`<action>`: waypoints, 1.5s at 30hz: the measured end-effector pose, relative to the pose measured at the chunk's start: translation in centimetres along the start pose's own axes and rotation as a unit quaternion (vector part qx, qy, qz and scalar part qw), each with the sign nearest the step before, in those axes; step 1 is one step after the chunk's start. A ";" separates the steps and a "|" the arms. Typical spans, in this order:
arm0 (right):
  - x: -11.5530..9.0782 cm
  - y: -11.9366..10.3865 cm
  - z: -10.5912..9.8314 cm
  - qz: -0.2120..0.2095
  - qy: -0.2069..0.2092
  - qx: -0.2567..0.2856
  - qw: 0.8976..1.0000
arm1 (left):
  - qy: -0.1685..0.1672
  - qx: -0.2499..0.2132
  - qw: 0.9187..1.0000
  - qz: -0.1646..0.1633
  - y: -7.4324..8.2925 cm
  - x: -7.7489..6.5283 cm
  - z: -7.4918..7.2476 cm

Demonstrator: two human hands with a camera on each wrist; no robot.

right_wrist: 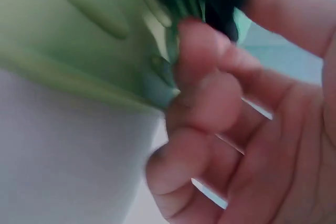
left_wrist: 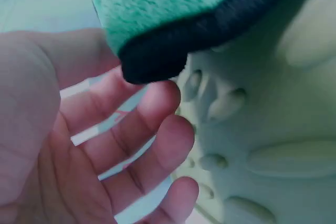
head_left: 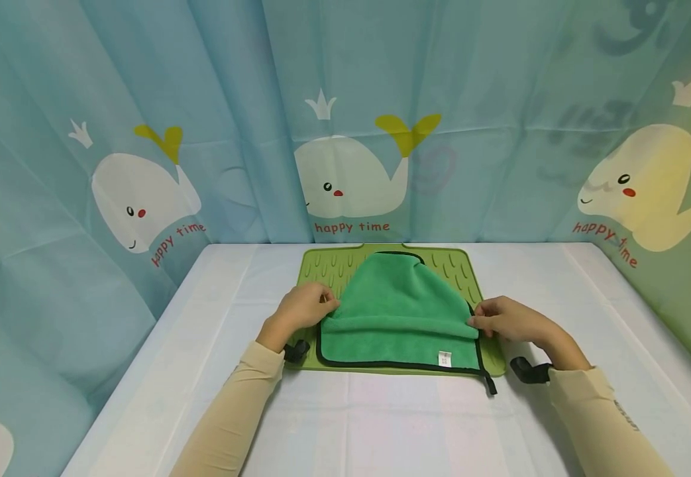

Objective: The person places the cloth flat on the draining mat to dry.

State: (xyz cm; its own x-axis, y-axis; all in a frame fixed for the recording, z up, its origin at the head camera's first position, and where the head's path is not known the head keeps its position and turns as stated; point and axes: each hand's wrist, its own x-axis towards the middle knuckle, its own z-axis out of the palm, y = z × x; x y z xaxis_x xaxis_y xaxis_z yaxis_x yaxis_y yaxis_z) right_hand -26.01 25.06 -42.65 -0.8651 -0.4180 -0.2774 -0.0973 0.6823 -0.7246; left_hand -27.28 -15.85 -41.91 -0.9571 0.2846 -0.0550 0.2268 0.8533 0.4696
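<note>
A green cloth [head_left: 401,288] with black edging lies on an olive-green ridged mat [head_left: 449,265], with a raised fold running across it from side to side. My left hand [head_left: 306,306] pinches the cloth's left edge at this fold between thumb and forefinger; in the left wrist view the other fingers [left_wrist: 176,137] spread loosely below the black trim. On the opposite side, my right hand [head_left: 511,320] pinches the right edge at the same height. The right wrist view shows its curled fingers [right_wrist: 210,103] beside the trim. A white label [head_left: 444,359] shows near the front hem.
A black hanging loop [head_left: 490,384] sticks out past the mat's front right corner. The mat rests on a white-covered table [head_left: 381,424]. Behind and at both sides hangs a blue curtain [head_left: 238,132] printed with whales. Black straps [head_left: 297,351] sit at both wrists.
</note>
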 end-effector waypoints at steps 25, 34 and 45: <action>0.5 -0.3 0.7 0.003 0.104 -0.026 0.994 | -0.065 -0.014 0.997 -0.024 0.4 -0.1 0.2; -0.6 -1.1 -0.6 -0.015 0.119 -0.035 0.992 | 0.070 -0.076 0.994 -0.044 0.4 -0.1 -0.9; -0.9 -0.7 -1.2 -0.021 0.017 0.002 1.000 | -0.062 -0.080 0.995 -0.012 -0.8 -0.7 -2.8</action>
State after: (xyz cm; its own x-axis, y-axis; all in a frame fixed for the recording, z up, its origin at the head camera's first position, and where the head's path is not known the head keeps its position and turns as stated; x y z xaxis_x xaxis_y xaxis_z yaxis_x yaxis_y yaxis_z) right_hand -25.72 25.70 -41.18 -0.8767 -0.4254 -0.2247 -0.1323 0.6622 -0.7375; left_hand -27.30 -17.94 -39.79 -0.9297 0.3259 -0.1714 0.1633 0.7822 0.6013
